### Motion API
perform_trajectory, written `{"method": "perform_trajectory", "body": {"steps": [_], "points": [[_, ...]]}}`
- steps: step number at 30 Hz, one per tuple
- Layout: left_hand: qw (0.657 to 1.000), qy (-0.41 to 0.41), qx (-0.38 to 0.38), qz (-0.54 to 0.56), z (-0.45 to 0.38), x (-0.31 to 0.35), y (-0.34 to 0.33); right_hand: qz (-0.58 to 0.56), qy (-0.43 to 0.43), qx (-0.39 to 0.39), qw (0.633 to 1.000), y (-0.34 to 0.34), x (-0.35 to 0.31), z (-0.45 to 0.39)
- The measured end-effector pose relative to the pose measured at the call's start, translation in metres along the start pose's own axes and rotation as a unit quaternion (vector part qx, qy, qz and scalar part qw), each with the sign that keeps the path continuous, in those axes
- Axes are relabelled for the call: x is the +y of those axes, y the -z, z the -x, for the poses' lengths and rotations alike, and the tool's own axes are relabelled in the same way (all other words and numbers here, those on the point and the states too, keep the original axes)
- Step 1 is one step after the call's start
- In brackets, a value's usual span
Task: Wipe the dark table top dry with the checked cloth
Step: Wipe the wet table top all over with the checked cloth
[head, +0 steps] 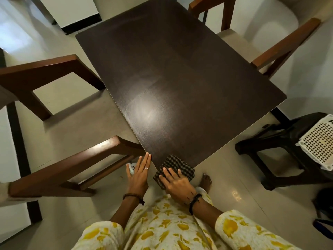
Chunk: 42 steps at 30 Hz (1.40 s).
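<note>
The dark table top (180,83) fills the middle of the view, with a pale sheen near its centre. A folded brown checked cloth (175,166) lies on the near corner of the table, partly over the edge. My right hand (177,183) presses flat on the cloth with spread fingers. My left hand (139,173) is flat, fingers straight and together, its fingertips touching the table's near left edge. It holds nothing. A small white object (131,168) shows under the left hand.
Wooden chairs stand left (45,80) and near left (72,165), and one with a pale seat at the right (255,44). A dark stool (281,147) carries a white perforated basket (319,141) at the right. My bare foot (206,181) is on the pale floor.
</note>
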State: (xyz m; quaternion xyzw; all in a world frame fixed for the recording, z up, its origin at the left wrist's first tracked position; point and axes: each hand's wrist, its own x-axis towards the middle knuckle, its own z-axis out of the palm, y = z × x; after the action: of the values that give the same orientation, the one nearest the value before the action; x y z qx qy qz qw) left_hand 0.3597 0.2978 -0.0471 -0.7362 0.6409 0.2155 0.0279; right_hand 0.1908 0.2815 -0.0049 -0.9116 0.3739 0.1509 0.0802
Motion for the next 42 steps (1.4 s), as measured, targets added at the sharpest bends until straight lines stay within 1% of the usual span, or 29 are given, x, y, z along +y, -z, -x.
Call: {"method": "perform_trajectory", "body": {"steps": [3,6,7,9,11,12,13,14,16,17,19,22,26,28,30,31,33,35,38,40,42], "points": [[0.999,0.025,0.009,-0.020,0.002,0.008,-0.001,0.004,0.052,0.017,0.999,0.000,0.016,0.008],[0.999,0.043,0.008,-0.007,0.003,0.016,0.000,0.019,0.094,0.026,0.995,0.000,0.046,0.019],[0.999,0.045,0.007,-0.008,0.003,0.018,0.001,0.016,0.096,0.023,0.995,0.001,0.059,0.023],[0.999,0.047,0.010,-0.015,0.004,0.021,0.001,0.006,0.086,-0.012,0.996,0.008,0.089,0.028],[0.998,0.052,0.006,-0.016,0.004,0.022,0.001,0.004,0.079,-0.010,0.997,0.010,0.125,0.030],[0.998,0.054,0.010,-0.014,0.004,0.024,0.001,0.009,0.084,-0.034,0.996,0.007,0.145,0.030],[0.998,0.055,0.018,-0.017,0.004,0.026,0.001,0.003,0.070,-0.073,0.995,0.011,0.161,0.032],[0.998,0.056,0.026,-0.016,0.004,0.028,0.001,-0.024,0.049,-0.085,0.995,0.014,0.174,0.032],[0.998,0.051,0.028,0.000,0.006,0.033,0.000,-0.047,0.018,-0.065,0.997,0.016,0.193,0.029],[0.998,0.037,0.046,-0.001,0.008,0.035,-0.002,-0.048,0.014,-0.063,0.997,0.017,0.197,0.028],[0.997,0.005,0.071,0.007,0.013,0.043,-0.006,-0.041,0.019,-0.082,0.996,0.021,0.191,0.023],[0.998,-0.018,0.059,0.015,0.024,0.058,-0.007,-0.029,0.050,-0.100,0.993,0.022,0.167,0.015],[0.997,0.019,0.046,0.053,0.034,0.085,-0.014,-0.034,0.128,-0.112,0.985,0.015,0.116,-0.001],[0.994,0.051,0.063,0.070,0.038,0.095,-0.024,-0.024,0.162,-0.126,0.978,0.008,0.094,-0.007],[0.988,0.087,0.064,0.111,0.041,0.106,-0.031,-0.020,0.183,-0.128,0.975,0.000,0.088,-0.009],[0.984,0.097,0.077,0.125,0.042,0.110,-0.035,-0.019,0.192,-0.119,0.974,-0.002,0.093,-0.009],[0.983,0.112,0.072,0.130,0.043,0.123,-0.041,-0.015,0.221,-0.089,0.971,-0.008,0.121,-0.005],[0.985,0.111,0.058,0.116,0.043,0.138,-0.045,-0.032,0.228,-0.064,0.971,-0.012,0.165,0.003],[0.988,0.081,0.084,0.104,0.036,0.163,-0.049,-0.072,0.190,-0.046,0.978,-0.009,0.244,0.019],[0.990,0.058,0.074,0.103,0.028,0.185,-0.042,-0.055,0.154,-0.051,0.985,-0.003,0.299,0.030],[0.994,0.052,0.056,0.077,0.019,0.203,-0.040,-0.025,0.126,-0.070,0.989,0.006,0.341,0.035]]}}
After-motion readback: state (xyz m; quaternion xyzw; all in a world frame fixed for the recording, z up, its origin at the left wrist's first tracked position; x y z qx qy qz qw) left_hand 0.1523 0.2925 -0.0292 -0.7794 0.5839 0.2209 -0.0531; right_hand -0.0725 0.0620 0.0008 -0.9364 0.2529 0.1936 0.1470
